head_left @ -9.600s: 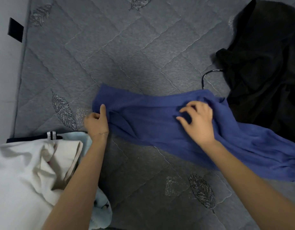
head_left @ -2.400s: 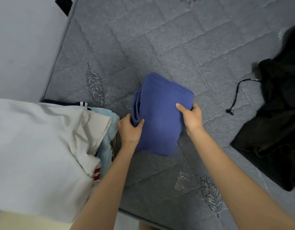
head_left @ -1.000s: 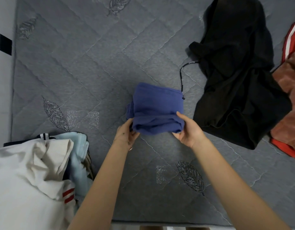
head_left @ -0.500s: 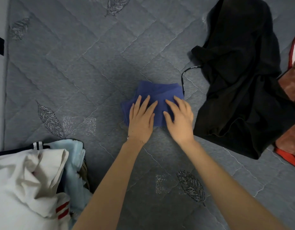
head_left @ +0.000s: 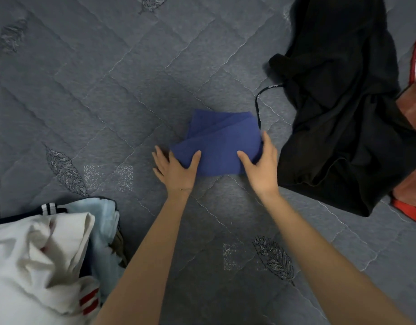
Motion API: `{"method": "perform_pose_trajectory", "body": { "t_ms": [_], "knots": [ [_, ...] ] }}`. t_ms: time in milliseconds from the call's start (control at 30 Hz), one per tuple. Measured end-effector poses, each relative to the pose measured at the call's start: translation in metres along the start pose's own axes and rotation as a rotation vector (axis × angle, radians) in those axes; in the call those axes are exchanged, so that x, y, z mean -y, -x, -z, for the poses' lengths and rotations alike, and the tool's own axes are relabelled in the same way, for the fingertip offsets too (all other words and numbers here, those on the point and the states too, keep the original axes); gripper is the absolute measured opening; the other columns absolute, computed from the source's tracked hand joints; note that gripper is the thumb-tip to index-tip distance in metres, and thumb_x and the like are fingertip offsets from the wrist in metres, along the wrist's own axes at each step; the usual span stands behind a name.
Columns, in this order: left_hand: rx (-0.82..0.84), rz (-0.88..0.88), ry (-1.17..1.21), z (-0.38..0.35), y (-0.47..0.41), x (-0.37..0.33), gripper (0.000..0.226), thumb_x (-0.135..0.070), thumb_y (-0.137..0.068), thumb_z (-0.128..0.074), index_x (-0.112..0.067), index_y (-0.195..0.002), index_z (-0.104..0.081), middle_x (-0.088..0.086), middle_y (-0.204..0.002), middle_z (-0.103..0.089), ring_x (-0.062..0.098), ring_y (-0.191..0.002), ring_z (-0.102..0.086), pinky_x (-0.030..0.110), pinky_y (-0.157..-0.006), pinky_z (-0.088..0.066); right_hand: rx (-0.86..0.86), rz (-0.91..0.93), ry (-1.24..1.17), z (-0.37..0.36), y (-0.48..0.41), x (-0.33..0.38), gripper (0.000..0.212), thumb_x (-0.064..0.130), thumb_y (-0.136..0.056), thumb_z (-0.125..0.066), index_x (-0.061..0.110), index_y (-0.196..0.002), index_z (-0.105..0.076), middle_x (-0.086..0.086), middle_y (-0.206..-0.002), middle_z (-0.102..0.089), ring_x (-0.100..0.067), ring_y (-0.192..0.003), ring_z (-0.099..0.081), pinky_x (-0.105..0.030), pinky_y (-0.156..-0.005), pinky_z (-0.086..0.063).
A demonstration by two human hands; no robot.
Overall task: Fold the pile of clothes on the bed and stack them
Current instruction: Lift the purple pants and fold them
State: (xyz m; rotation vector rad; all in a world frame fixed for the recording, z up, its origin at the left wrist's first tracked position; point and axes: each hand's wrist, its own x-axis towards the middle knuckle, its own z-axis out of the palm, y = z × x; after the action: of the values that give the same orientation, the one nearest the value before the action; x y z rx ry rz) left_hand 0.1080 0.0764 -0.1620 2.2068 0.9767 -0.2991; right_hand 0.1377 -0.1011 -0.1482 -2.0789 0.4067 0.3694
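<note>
Folded blue cloth (head_left: 221,141) on bed (head_left: 108,90), left hand (head_left: 176,171) and right hand (head_left: 260,165) flanking it, fingers (head_left: 159,156) straight, thumbs pressing on top

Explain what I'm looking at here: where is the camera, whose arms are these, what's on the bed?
No machine: a person wears a camera on the head, so the one view looks down at their own bare arms. The left hand and right hand rest, fingers straight, at either side of a folded blue garment, thumbs on top, on the grey quilted bed. Right of it lies a crumpled black garment, a reddish one beyond; lower left is a pile topped by white cloth.
</note>
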Motion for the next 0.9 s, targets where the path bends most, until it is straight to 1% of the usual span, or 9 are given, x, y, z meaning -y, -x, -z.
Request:
{"method": "perform_pose_trajectory", "body": {
  "t_ms": [100,167,233,333,433,500,600,733,900],
  "knots": [
    [0.075,-0.087,0.11,-0.002,0.006,0.0,0.079,-0.049,-0.082,-0.067,-0.013,-0.145,-0.035,0.002,-0.158,-0.017,0.018,-0.147,-0.006,0.041,-0.119,-0.001,-0.071,-0.381,-0.397,0.0,-0.002,0.022,0.068,0.03,-0.082,-0.075,0.004,-0.135,-0.041,-0.007,-0.13,-0.053,-0.015,-0.11,-0.054,-0.024,-0.091,-0.046],
    [0.222,-0.049,0.376,0.006,0.004,-0.003,0.067,-0.039,-0.078,-0.076,-0.01,-0.131,-0.048,0.003,-0.139,-0.047,0.022,-0.134,-0.038,0.033,-0.112,-0.033,-0.014,-0.528,-0.487,0.009,-0.005,0.033,0.054,0.031,-0.082,-0.075,0.003,-0.119,-0.048,-0.002,-0.112,-0.059,-0.012,-0.092,-0.056,-0.019,-0.072,-0.048],
    [0.421,0.014,0.587,0.024,0.006,-0.01,0.052,-0.023,-0.076,-0.079,-0.001,-0.116,-0.054,0.006,-0.115,-0.062,0.021,-0.112,-0.057,0.019,-0.087,-0.051,0.102,-0.578,-0.499,0.022,0.0,0.042,0.042,0.034,-0.082,-0.074,0.006,-0.107,-0.055,0.0,-0.099,-0.061,-0.012,-0.083,-0.058,-0.02,-0.065,-0.049],
    [0.571,0.05,0.695,0.055,0.021,-0.017,0.053,-0.027,-0.072,-0.079,-0.002,-0.116,-0.06,0.007,-0.113,-0.067,0.02,-0.107,-0.063,0.028,-0.09,-0.051,0.173,-0.514,-0.527,0.039,0.026,0.056,0.023,0.03,-0.084,-0.073,0.011,-0.086,-0.061,0.002,-0.087,-0.067,-0.01,-0.075,-0.063,-0.016,-0.053,-0.051],
    [0.593,0.106,0.837,0.092,0.048,-0.019,0.024,-0.019,-0.088,-0.063,-0.018,-0.112,-0.064,-0.003,-0.107,-0.071,0.014,-0.103,-0.066,0.031,-0.09,-0.051,0.241,-0.419,-0.618,0.057,0.06,0.073,0.017,0.026,-0.087,-0.069,0.013,-0.097,-0.067,-0.001,-0.098,-0.072,-0.017,-0.089,-0.069,-0.022,-0.063,-0.054],
    [0.585,0.121,0.918,0.119,0.069,-0.018,0.027,-0.021,-0.09,-0.06,-0.019,-0.116,-0.063,-0.005,-0.107,-0.071,0.014,-0.102,-0.067,0.029,-0.083,-0.055,0.308,-0.371,-0.67,0.071,0.084,0.087,0.021,0.025,-0.089,-0.065,0.015,-0.107,-0.067,-0.002,-0.105,-0.073,-0.018,-0.096,-0.069,-0.026,-0.072,-0.054],
    [0.524,0.083,0.971,0.159,0.109,-0.018,0.029,-0.022,-0.087,-0.065,-0.021,-0.116,-0.063,-0.005,-0.109,-0.07,0.016,-0.106,-0.065,0.034,-0.088,-0.054,0.383,-0.307,-0.713,0.09,0.127,0.11,0.022,0.024,-0.091,-0.061,0.014,-0.11,-0.065,-0.004,-0.11,-0.072,-0.019,-0.101,-0.068,-0.03,-0.08,-0.054],
    [0.402,0.051,1.044,0.209,0.169,-0.008,0.027,-0.023,-0.082,-0.066,-0.024,-0.109,-0.062,-0.001,-0.112,-0.068,0.017,-0.103,-0.065,0.037,-0.087,-0.054,0.486,-0.273,-0.766,0.107,0.189,0.134,0.021,0.022,-0.094,-0.057,0.014,-0.112,-0.064,-0.003,-0.113,-0.071,-0.018,-0.103,-0.068,-0.027,-0.078,-0.056],
    [0.344,0.103,1.117,0.263,0.238,0.021,0.016,-0.023,-0.089,-0.063,-0.023,-0.106,-0.064,-0.009,-0.097,-0.073,0.012,-0.097,-0.069,0.04,-0.095,-0.051,0.559,-0.282,-0.752,0.115,0.261,0.163,0.033,0.02,-0.091,-0.06,0.009,-0.123,-0.06,-0.006,-0.118,-0.069,-0.022,-0.108,-0.066,-0.031,-0.081,-0.055]
  ]
}}
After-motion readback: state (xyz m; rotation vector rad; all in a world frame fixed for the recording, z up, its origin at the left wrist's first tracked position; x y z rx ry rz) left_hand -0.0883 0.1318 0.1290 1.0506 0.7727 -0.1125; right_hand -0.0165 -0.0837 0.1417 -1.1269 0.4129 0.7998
